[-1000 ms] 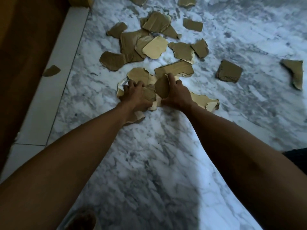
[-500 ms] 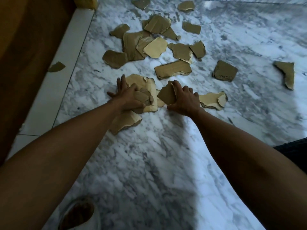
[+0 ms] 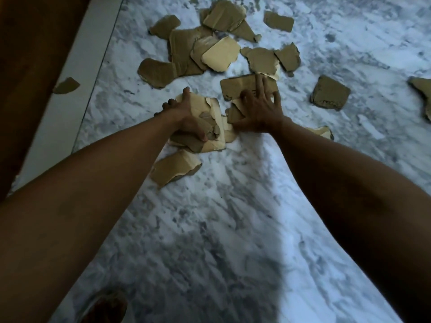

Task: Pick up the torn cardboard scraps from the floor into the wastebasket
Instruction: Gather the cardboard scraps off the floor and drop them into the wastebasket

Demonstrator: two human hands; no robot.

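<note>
At the near edge, left of centre, the wastebasket (image 3: 102, 307) rim shows dimly on the marble floor (image 3: 210, 229). Farther out, one loose scrap (image 3: 173, 167) lies just before the left hand (image 3: 186, 120), which is closed around a bundle of scraps (image 3: 210, 127). To its right, the right hand (image 3: 261, 110) lies open, fingers spread on a flat rectangular piece (image 3: 240, 88). More torn cardboard scraps (image 3: 219, 54) lie scattered beyond.

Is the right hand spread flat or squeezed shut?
Spread flat: the right hand lies fingers apart, pressing on a rectangular cardboard scrap.
</note>
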